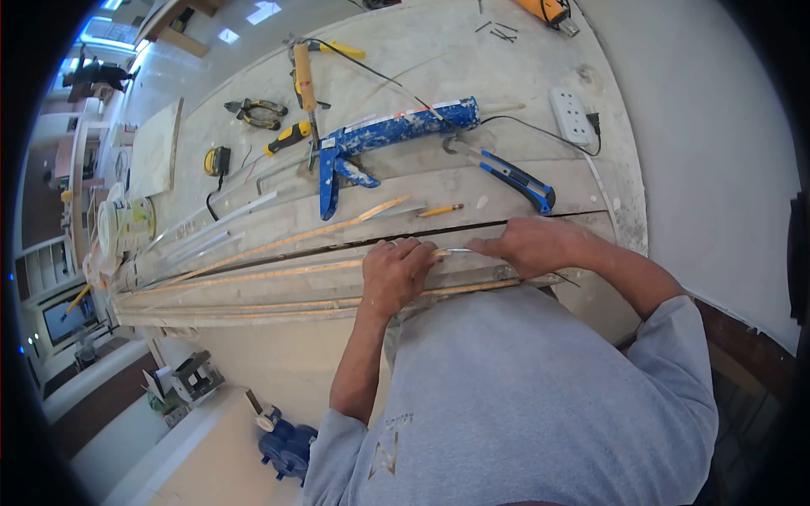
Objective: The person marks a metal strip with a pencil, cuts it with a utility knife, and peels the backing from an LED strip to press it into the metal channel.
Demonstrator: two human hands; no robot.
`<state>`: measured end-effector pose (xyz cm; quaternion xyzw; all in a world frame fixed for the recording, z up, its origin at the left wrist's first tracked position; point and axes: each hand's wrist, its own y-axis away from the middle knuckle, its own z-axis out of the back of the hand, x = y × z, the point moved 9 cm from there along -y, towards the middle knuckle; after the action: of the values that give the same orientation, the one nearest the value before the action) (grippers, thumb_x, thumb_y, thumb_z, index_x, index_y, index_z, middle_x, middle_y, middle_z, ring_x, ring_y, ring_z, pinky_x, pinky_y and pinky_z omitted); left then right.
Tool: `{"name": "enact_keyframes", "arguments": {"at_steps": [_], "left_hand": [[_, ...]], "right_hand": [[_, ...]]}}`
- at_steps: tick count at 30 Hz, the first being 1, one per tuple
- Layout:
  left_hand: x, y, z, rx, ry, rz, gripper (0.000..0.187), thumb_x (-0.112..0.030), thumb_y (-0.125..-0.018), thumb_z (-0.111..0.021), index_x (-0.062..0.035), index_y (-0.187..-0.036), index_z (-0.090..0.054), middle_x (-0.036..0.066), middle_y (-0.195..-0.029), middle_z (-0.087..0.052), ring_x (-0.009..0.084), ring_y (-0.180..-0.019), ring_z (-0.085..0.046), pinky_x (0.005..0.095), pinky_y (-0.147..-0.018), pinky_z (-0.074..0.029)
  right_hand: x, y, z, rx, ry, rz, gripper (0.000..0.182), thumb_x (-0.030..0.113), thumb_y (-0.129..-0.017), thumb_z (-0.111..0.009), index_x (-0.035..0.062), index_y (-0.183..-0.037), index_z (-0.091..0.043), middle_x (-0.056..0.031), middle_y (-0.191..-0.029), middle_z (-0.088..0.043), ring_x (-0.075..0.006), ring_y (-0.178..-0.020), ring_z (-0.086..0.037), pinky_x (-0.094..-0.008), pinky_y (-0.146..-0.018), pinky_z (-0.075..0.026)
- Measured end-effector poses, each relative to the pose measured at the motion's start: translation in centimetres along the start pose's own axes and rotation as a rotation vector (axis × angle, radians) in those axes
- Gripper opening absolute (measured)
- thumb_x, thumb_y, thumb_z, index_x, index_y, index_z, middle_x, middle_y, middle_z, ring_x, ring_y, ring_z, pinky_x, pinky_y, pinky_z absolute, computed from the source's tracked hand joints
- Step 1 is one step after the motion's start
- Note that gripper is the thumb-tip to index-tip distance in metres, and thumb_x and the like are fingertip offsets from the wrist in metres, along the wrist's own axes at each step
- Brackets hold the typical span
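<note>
My left hand (394, 274) is closed on an orange-yellow strip (316, 268) near the table's front edge. To its right, my right hand (525, 246) pinches a thin, light-coloured piece (456, 250) that spans the short gap between the hands; whether it is a tool or part of the strip is unclear. Other long strips (253, 310) lie along the front edge. Behind my hands are a pencil (440, 210), a blue utility knife (516, 180) and a blue caulking gun (396, 131).
A white power strip (571, 116) with a black cable sits at the right. Pliers (256, 113), a tape measure (217, 161) and a yellow-black screwdriver (288, 138) lie at the left. A bucket (126, 221) stands far left, and an orange tool (547, 12) lies at the back.
</note>
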<state>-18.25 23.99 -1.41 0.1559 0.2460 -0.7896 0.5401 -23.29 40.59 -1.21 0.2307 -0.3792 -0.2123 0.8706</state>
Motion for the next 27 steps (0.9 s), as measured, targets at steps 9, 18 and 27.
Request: {"name": "enact_keyframes", "arguments": {"at_steps": [9, 18, 27], "left_hand": [[0.1, 0.0, -0.1, 0.001, 0.014, 0.007, 0.018, -0.022, -0.085, -0.083, -0.0144, -0.099, -0.075, 0.0, -0.079, -0.067, 0.0243, -0.066, -0.063, 0.0387, -0.06, -0.042], [0.0, -0.2, 0.1, -0.016, 0.012, 0.01, 0.016, -0.022, -0.085, -0.083, -0.0148, -0.097, -0.075, 0.0, -0.079, -0.066, 0.0244, -0.064, -0.061, 0.0387, -0.06, -0.042], [0.2, -0.4, 0.1, -0.001, 0.016, 0.013, 0.016, -0.021, -0.085, -0.082, -0.0147, -0.098, -0.075, 0.0, -0.079, -0.066, 0.0247, -0.064, -0.061, 0.0386, -0.059, -0.042]], "right_hand": [[-0.8, -0.5, -0.6, -0.035, 0.075, 0.082, 0.078, 0.003, -0.083, -0.062, 0.0132, -0.16, -0.05, -0.021, -0.076, -0.069, -0.0408, -0.076, -0.071, -0.0538, -0.071, -0.055], [-0.1, -0.4, -0.2, -0.028, 0.051, 0.07, 0.076, 0.001, -0.081, -0.064, 0.0093, -0.156, -0.053, -0.0201, -0.078, -0.07, -0.0396, -0.08, -0.071, -0.0536, -0.073, -0.055], [-0.7, -1.0, -0.3, 0.023, 0.065, -0.008, 0.075, 0.001, -0.086, -0.06, 0.0192, -0.158, -0.054, -0.0202, -0.091, -0.074, -0.039, -0.088, -0.074, -0.0504, -0.08, -0.058]]}}
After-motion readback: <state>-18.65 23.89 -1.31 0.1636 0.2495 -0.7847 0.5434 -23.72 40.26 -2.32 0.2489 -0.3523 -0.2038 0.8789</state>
